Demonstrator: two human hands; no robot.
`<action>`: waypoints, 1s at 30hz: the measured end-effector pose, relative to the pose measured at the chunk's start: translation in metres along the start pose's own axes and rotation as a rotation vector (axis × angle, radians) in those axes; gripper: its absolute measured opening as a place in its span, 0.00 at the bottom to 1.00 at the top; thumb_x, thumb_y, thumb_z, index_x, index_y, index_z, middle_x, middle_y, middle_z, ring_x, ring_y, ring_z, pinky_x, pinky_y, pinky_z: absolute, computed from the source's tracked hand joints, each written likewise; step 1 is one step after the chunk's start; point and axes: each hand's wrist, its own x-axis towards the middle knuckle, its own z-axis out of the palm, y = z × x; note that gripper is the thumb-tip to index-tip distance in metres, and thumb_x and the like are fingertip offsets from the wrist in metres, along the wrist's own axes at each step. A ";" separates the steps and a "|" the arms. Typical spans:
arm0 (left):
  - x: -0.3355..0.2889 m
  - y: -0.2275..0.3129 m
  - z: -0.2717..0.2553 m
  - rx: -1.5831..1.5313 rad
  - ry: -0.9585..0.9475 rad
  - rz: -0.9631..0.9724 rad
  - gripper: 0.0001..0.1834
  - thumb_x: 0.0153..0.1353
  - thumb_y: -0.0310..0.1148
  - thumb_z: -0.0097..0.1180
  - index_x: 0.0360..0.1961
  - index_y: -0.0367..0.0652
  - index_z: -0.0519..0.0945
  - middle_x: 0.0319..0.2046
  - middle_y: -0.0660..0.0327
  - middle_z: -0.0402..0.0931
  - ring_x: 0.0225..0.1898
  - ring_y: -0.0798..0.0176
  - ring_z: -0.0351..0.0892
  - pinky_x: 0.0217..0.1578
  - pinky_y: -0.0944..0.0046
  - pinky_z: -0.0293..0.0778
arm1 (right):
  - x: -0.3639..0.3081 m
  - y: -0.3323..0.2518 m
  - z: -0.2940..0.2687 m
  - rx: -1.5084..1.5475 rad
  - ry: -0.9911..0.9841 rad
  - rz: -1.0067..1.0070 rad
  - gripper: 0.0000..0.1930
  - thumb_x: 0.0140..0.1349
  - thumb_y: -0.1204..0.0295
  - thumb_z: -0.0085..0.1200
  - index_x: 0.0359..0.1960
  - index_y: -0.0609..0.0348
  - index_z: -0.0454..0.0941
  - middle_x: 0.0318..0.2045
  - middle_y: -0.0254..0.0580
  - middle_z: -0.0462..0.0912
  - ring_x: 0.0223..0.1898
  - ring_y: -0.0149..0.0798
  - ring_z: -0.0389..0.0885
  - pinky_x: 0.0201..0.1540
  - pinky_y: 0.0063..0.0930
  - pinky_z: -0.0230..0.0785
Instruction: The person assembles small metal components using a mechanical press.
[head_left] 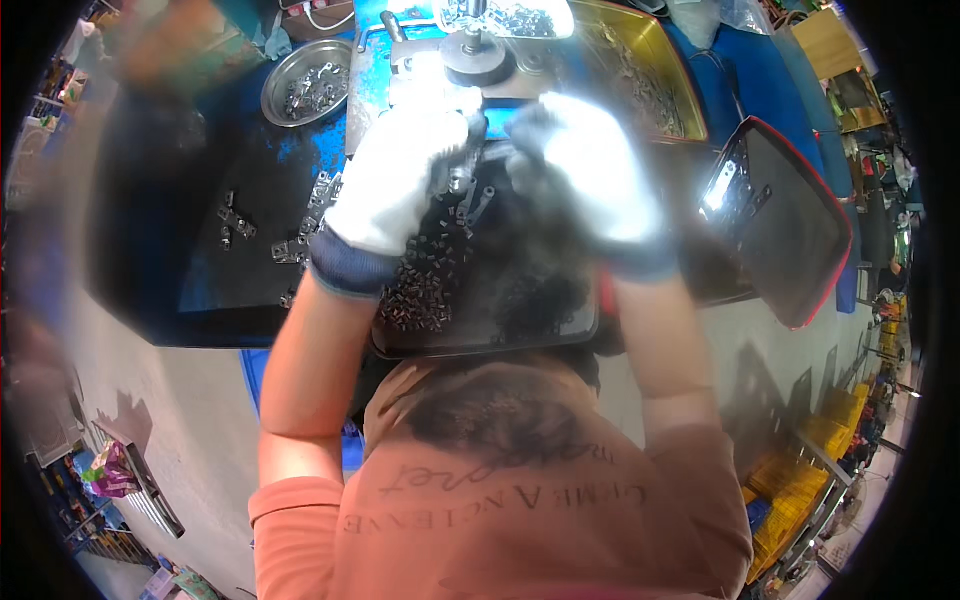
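Observation:
My left hand (408, 165), in a white work glove with a dark blue cuff, has its fingers closed at the front of a small press (474, 60). A small grey metal part (461, 178) shows at its fingertips, apparently pinched there. My right hand (598, 165), gloved the same way, is level with it and blurred by motion; its fingertips are dark and smeared, so what they hold is hidden. Below and between both hands lies a dark tray (470, 348) with many small metal pins (418, 298) heaped on its left side and a longer metal piece (482, 205) near its far edge.
A round metal bowl (275, 105) of metal parts stands at the far left. More metal brackets (236, 222) lie on the dark surface to the left. At the far right are a yellow tray (690, 110) of parts and a red-rimmed dark tray (800, 240).

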 end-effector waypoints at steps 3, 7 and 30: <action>0.039 0.009 0.002 -0.442 0.106 -0.354 0.10 0.61 0.29 0.51 0.43 0.41 0.78 0.33 0.67 0.76 0.29 0.78 0.72 0.25 0.80 0.66 | 0.031 -0.006 -0.003 -0.157 0.095 -0.128 0.10 0.59 0.67 0.52 0.34 0.62 0.78 0.24 0.37 0.82 0.21 0.24 0.78 0.22 0.14 0.66; 0.064 -0.047 -0.037 -0.028 0.123 -0.188 0.10 0.59 0.35 0.55 0.40 0.43 0.80 0.27 0.70 0.75 0.23 0.80 0.69 0.20 0.81 0.61 | 0.051 -0.012 -0.005 -0.157 0.063 -0.231 0.12 0.59 0.65 0.52 0.34 0.63 0.78 0.24 0.39 0.83 0.23 0.26 0.80 0.23 0.16 0.69; 0.072 -0.027 -0.040 0.101 0.050 -0.284 0.10 0.56 0.41 0.58 0.29 0.46 0.80 0.18 0.71 0.72 0.15 0.79 0.62 0.14 0.78 0.54 | 0.057 -0.009 -0.009 -0.217 0.091 -0.169 0.13 0.59 0.64 0.52 0.34 0.63 0.78 0.22 0.38 0.82 0.21 0.27 0.79 0.23 0.16 0.68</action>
